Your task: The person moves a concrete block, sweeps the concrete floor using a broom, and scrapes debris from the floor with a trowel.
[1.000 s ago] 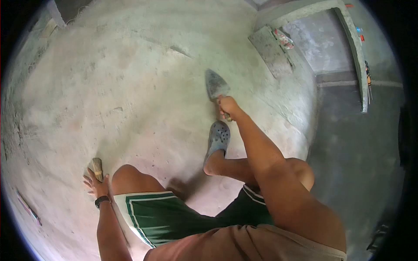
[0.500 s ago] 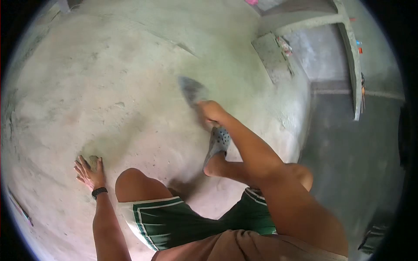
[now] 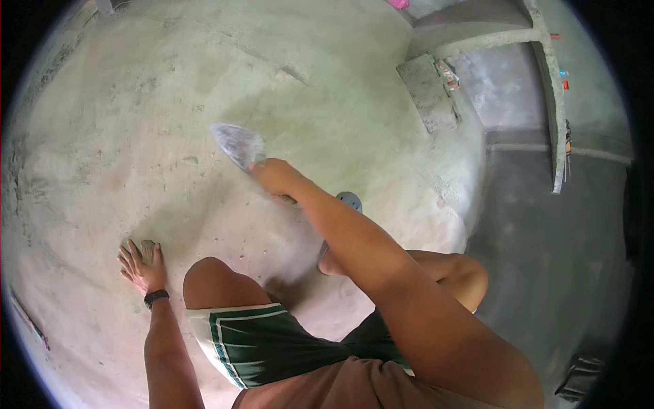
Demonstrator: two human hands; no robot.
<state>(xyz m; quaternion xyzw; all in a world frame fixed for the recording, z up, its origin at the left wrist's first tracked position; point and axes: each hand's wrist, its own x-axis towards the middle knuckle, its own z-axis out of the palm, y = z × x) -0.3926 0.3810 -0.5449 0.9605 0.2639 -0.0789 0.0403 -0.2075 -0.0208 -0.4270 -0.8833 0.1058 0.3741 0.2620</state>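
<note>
My right hand [image 3: 276,177] is wrapped round the handle of a pointed metal trowel [image 3: 237,144], whose blade points up and to the left over the plastered floor [image 3: 170,88]. The end of the handle shows below my fist. On the left, my left hand [image 3: 143,270] lies on the floor with its fingers spread. A small brownish lump [image 3: 148,252] sits between its thumb and forefinger; whether the hand grips it I cannot tell. A dark band is round my left wrist. Behind my right forearm, a grey perforated clog [image 3: 349,200] is partly hidden.
A flat grey slab [image 3: 429,94] lies at the upper right beside a crumpled wrapper [image 3: 447,73]. Right of it rises a concrete partition [image 3: 550,109] with small items along it. A thin long object [image 3: 30,319] lies at the far left, and a dark item [image 3: 580,376] at the lower right.
My right hand and the trowel have moved left across the floor. My right forearm now covers more of the clog. My left hand has stayed in place.
</note>
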